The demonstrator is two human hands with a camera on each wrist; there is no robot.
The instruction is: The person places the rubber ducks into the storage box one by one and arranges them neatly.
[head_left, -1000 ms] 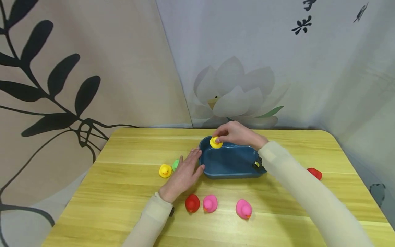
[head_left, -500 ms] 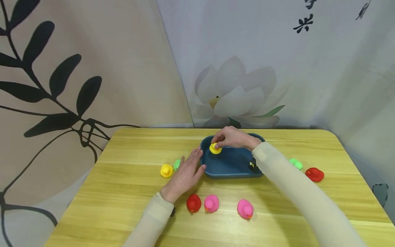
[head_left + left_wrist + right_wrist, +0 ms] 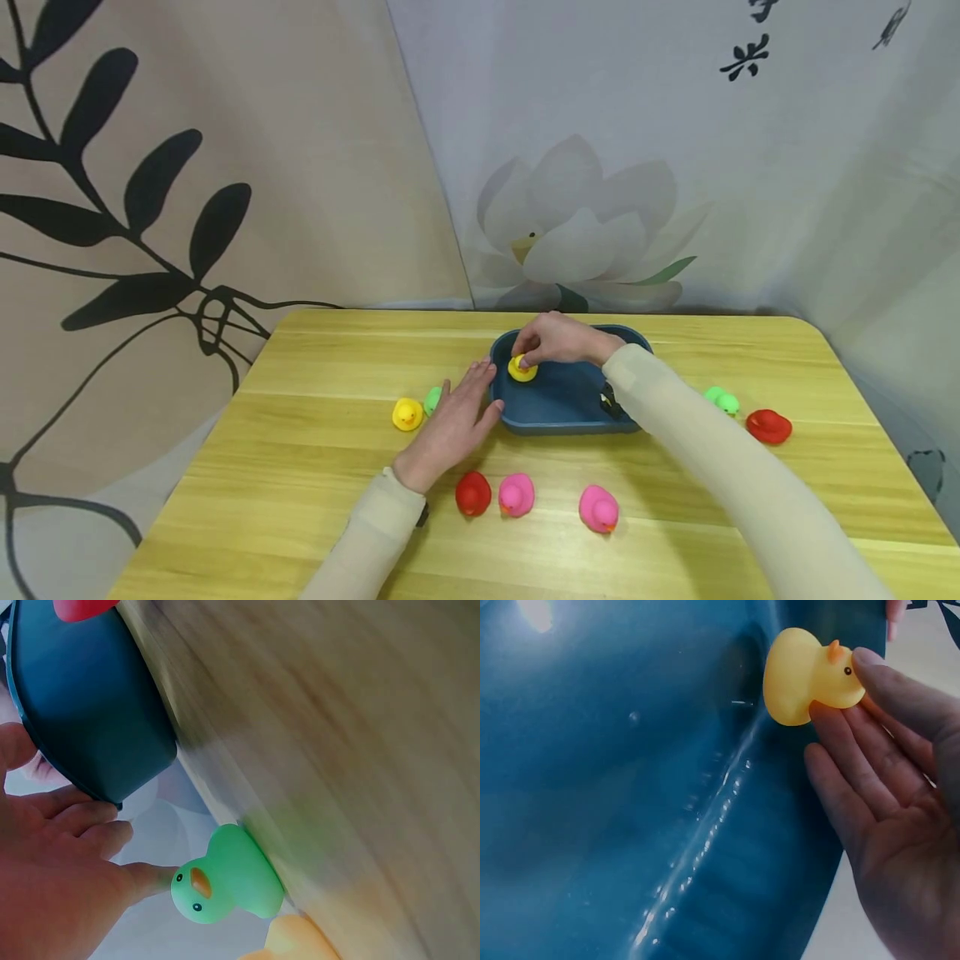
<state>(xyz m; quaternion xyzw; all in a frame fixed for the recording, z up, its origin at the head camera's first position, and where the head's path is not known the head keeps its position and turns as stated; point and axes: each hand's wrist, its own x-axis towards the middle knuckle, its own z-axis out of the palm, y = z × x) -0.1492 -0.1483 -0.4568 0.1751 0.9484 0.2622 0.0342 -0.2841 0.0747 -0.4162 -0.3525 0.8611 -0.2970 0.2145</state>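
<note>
From where I stand, the right hand [image 3: 558,339] pinches a yellow duck [image 3: 791,679] by the head, thumb on one side and fingers on the other, down inside the tray [image 3: 562,404] at its left end. The left hand [image 3: 453,425] has its fingers out straight and its thumb set wide, the fingertips against the tray's left rim and the thumb by its near-left corner.

The tray's long side runs left to right, with a strip of table [image 3: 337,350] between it and the table's far edge. The tray's wall rises close to the left of the duck; its floor stretches away to the right, beneath the right wrist.

The duck is upright, head up and base down, its beak seemingly towards the tray's near side. Whether the base touches the floor I can't tell.

Left of the tray, a green duck [image 3: 432,401] sits just beside the left little finger, with another yellow duck [image 3: 407,414] next to it. In front of the tray are a red duck [image 3: 473,494] and two pink ducks [image 3: 516,495]; to its right, another green duck [image 3: 722,401] and another red duck [image 3: 768,426].
</note>
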